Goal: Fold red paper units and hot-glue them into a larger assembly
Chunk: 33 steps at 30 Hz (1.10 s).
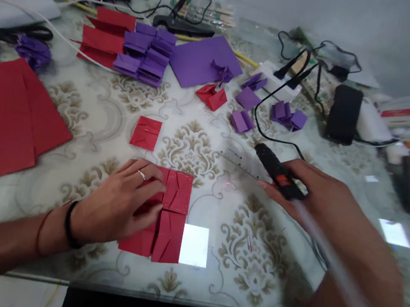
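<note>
My left hand (120,203) lies flat, fingers spread, pressing on a block of joined red folded paper squares (171,214) near the table's front edge. My right hand (315,197) is wrapped around a black glue gun (275,169) with an orange trigger, its nozzle pointing up and left; a pale glue stick (335,274) trails from its back toward me, blurred. One loose red folded square (146,133) lies just beyond the left hand. A clear ruler (239,163) lies by the gun's nozzle.
Large red sheets (7,119) lie at the left. Stacks of folded red (105,36) and purple pieces (146,54), a purple sheet (201,61) and scattered small purple folds (286,114) fill the far side. Cables, a power strip (277,82), a black phone (342,113) and scissors (21,31) clutter the back.
</note>
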Motion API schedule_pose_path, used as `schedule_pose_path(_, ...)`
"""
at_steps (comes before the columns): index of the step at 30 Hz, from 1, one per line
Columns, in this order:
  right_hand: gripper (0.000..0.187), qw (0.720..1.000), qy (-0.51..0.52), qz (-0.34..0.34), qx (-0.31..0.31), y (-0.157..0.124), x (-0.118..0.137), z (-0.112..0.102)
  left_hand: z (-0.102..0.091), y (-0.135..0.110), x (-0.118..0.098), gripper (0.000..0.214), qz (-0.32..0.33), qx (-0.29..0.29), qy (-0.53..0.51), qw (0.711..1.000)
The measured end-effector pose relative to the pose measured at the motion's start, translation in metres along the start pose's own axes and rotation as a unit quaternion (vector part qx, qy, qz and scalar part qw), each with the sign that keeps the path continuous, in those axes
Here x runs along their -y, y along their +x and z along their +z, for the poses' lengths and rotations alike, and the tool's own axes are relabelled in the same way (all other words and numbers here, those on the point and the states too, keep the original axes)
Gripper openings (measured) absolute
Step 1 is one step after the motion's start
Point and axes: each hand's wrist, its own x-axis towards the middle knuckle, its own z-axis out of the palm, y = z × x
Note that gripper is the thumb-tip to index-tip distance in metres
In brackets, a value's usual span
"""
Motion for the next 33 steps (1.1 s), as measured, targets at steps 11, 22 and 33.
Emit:
schedule_pose_path(11, 0.019, 0.996, -0.028, -0.081, 0.004, 0.035, 0.031, -0.007, 0.004, -0.004, 0.003, 0.009, 0.002, -0.009, 0.000, 1.000)
schedule_pose_path(22, 0.041, 0.968, 0.026, -0.201, 0.147, 0.140, 0.166, 0.089, 0.008, -0.006, 0.003, 0.008, 0.002, -0.031, 0.014, 0.999)
schedule_pose_path(33, 0.030, 0.974, 0.045, -0.187, 0.123, 0.146, 0.170, 0.088, 0.011, -0.007, 0.005, 0.009, -0.003, -0.015, 0.023, 1.000)
